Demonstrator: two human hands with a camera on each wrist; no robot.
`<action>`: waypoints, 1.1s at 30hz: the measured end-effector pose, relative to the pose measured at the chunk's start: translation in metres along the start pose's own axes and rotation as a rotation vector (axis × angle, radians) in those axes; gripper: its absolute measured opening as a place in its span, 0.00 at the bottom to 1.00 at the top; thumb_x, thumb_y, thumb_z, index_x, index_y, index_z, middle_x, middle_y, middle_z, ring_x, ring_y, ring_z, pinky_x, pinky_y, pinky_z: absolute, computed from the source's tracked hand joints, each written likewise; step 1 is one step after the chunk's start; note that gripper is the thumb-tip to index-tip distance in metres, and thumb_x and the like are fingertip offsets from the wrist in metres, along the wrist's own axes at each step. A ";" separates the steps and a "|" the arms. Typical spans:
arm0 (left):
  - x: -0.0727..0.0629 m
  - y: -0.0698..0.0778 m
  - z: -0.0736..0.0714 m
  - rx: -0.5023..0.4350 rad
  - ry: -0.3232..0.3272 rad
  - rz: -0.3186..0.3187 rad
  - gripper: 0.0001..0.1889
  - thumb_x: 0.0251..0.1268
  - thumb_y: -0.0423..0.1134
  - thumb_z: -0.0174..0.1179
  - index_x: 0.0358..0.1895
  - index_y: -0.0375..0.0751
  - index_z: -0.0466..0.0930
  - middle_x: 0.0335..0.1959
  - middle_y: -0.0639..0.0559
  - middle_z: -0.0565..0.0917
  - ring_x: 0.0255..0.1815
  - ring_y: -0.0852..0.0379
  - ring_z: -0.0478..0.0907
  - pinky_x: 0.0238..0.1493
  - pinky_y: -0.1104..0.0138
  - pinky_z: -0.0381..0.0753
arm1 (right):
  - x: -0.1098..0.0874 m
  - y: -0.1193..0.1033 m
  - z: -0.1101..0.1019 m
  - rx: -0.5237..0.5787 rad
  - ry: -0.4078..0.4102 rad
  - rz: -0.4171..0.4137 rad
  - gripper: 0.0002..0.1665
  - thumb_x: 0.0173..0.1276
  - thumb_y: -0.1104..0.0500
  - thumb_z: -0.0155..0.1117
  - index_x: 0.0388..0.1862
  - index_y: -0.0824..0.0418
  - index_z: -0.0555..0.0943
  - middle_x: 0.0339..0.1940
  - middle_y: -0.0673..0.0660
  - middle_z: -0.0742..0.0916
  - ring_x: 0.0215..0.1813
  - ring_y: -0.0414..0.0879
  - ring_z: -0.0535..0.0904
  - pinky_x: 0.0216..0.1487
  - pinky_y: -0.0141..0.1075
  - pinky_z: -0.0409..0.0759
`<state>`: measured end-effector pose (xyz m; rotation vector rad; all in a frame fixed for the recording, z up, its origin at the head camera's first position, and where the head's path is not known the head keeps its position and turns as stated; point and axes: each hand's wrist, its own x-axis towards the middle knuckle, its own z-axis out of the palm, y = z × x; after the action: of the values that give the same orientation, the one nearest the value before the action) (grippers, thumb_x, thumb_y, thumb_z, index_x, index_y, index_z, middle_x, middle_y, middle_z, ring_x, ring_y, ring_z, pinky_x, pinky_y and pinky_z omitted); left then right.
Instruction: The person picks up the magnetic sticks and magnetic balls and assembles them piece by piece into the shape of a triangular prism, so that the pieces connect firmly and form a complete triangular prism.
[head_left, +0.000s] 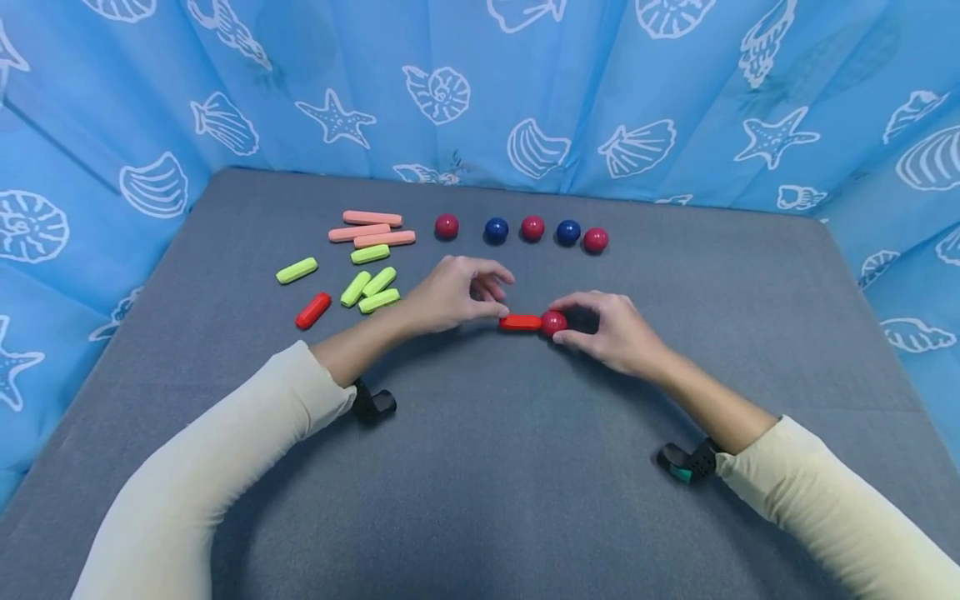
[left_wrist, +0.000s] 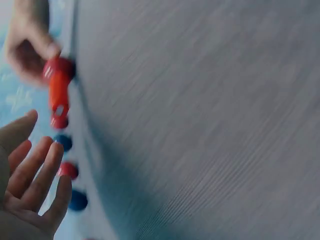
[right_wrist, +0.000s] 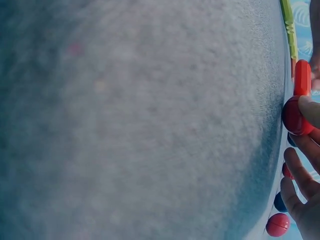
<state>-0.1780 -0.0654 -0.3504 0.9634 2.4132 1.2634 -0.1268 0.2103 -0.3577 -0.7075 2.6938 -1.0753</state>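
With thumb and forefinger my right hand (head_left: pixel 618 333) pinches a glossy red ball (head_left: pixel 553 323) on the grey table. A short bright red stick (head_left: pixel 520 322) lies level, its right end against that ball; the right wrist view shows the ball (right_wrist: pixel 295 116) and stick (right_wrist: pixel 302 77) joined end to end. Beside the stick's left end is my left hand (head_left: pixel 453 293), fingers loosely spread and holding nothing. In the left wrist view its fingers (left_wrist: pixel 35 177) stand apart from the stick (left_wrist: pixel 58 92). Whether the left thumb touches the stick is hard to tell from the head view.
Behind the hands runs a row of red balls (head_left: pixel 532 228) and dark blue balls (head_left: pixel 497 231). To the left lie three pink sticks (head_left: pixel 366 217), several lime green sticks (head_left: pixel 297 270) and another red stick (head_left: pixel 312 310). A blue shell-patterned curtain (head_left: pixel 465 108) borders the grey table (head_left: pixel 480 483).
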 end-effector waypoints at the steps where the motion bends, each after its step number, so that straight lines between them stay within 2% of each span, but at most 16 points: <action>1: 0.002 -0.001 -0.006 -0.005 0.030 -0.007 0.22 0.62 0.36 0.70 0.60 0.37 0.79 0.45 0.46 0.86 0.45 0.58 0.82 0.53 0.62 0.80 | 0.000 0.000 0.000 0.000 0.000 0.002 0.25 0.62 0.63 0.74 0.59 0.64 0.81 0.58 0.62 0.84 0.66 0.58 0.74 0.67 0.59 0.67; 5: 0.009 -0.009 -0.030 0.008 0.189 -0.054 0.25 0.62 0.35 0.69 0.63 0.40 0.76 0.51 0.43 0.85 0.53 0.51 0.81 0.58 0.55 0.78 | -0.002 0.002 0.000 0.001 0.010 0.008 0.25 0.62 0.63 0.74 0.59 0.63 0.81 0.59 0.62 0.84 0.67 0.59 0.74 0.67 0.59 0.66; 7: 0.015 -0.015 -0.041 0.037 0.258 -0.113 0.27 0.63 0.35 0.69 0.65 0.41 0.74 0.55 0.42 0.83 0.58 0.48 0.79 0.60 0.54 0.76 | -0.002 0.003 0.000 -0.001 0.016 0.014 0.25 0.62 0.62 0.74 0.59 0.63 0.81 0.59 0.62 0.84 0.66 0.59 0.74 0.67 0.59 0.67; 9: 0.021 -0.022 -0.049 0.082 0.298 -0.182 0.30 0.63 0.35 0.69 0.69 0.42 0.71 0.61 0.41 0.81 0.63 0.47 0.75 0.63 0.53 0.72 | -0.002 0.003 0.001 0.000 0.020 0.026 0.25 0.62 0.62 0.74 0.59 0.63 0.82 0.59 0.62 0.84 0.66 0.58 0.75 0.67 0.59 0.67; 11: 0.026 -0.029 -0.054 0.123 0.309 -0.252 0.34 0.64 0.36 0.68 0.73 0.43 0.67 0.65 0.41 0.77 0.67 0.46 0.71 0.65 0.53 0.70 | -0.003 0.004 0.002 0.001 0.024 0.036 0.25 0.62 0.62 0.74 0.59 0.62 0.82 0.58 0.61 0.85 0.66 0.58 0.75 0.67 0.58 0.67; 14: 0.031 -0.038 -0.060 0.190 0.283 -0.351 0.37 0.66 0.38 0.66 0.77 0.47 0.61 0.69 0.43 0.74 0.72 0.47 0.66 0.68 0.54 0.68 | -0.005 0.005 0.003 0.008 0.028 0.044 0.25 0.62 0.62 0.74 0.59 0.62 0.82 0.58 0.61 0.85 0.65 0.57 0.76 0.66 0.57 0.68; 17: 0.034 -0.042 -0.063 0.236 0.258 -0.406 0.38 0.67 0.39 0.66 0.78 0.48 0.58 0.69 0.44 0.73 0.72 0.47 0.65 0.69 0.54 0.68 | -0.005 0.004 0.003 0.011 0.035 0.039 0.25 0.62 0.62 0.74 0.59 0.62 0.82 0.58 0.61 0.85 0.65 0.57 0.76 0.66 0.57 0.69; 21: 0.038 -0.044 -0.065 0.259 0.237 -0.417 0.39 0.67 0.39 0.66 0.78 0.48 0.58 0.68 0.44 0.75 0.71 0.47 0.67 0.70 0.53 0.65 | -0.004 0.003 0.003 0.006 0.038 0.030 0.25 0.62 0.62 0.74 0.59 0.62 0.82 0.58 0.61 0.85 0.64 0.57 0.76 0.66 0.57 0.69; 27: 0.040 -0.046 -0.063 0.242 0.252 -0.412 0.35 0.68 0.38 0.65 0.76 0.47 0.61 0.65 0.45 0.78 0.68 0.48 0.70 0.69 0.54 0.67 | -0.003 0.002 0.002 0.012 0.034 0.023 0.25 0.62 0.63 0.74 0.58 0.63 0.82 0.57 0.61 0.85 0.64 0.57 0.76 0.66 0.57 0.69; 30: 0.039 -0.045 -0.062 0.237 0.242 -0.379 0.34 0.67 0.36 0.65 0.75 0.45 0.63 0.62 0.44 0.79 0.65 0.48 0.73 0.66 0.55 0.70 | -0.002 0.002 0.001 0.009 0.033 0.029 0.24 0.62 0.62 0.74 0.58 0.63 0.82 0.57 0.61 0.85 0.64 0.57 0.76 0.66 0.58 0.69; 33: 0.033 -0.040 -0.060 0.247 0.186 -0.321 0.34 0.66 0.34 0.66 0.74 0.44 0.65 0.59 0.44 0.80 0.62 0.48 0.74 0.64 0.55 0.73 | -0.001 0.002 0.000 0.008 0.033 0.034 0.24 0.62 0.62 0.74 0.58 0.62 0.83 0.57 0.61 0.85 0.64 0.57 0.76 0.66 0.57 0.69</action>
<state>-0.2499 -0.0980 -0.3449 0.4981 2.7761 0.9967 -0.1264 0.2124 -0.3587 -0.6459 2.7168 -1.0988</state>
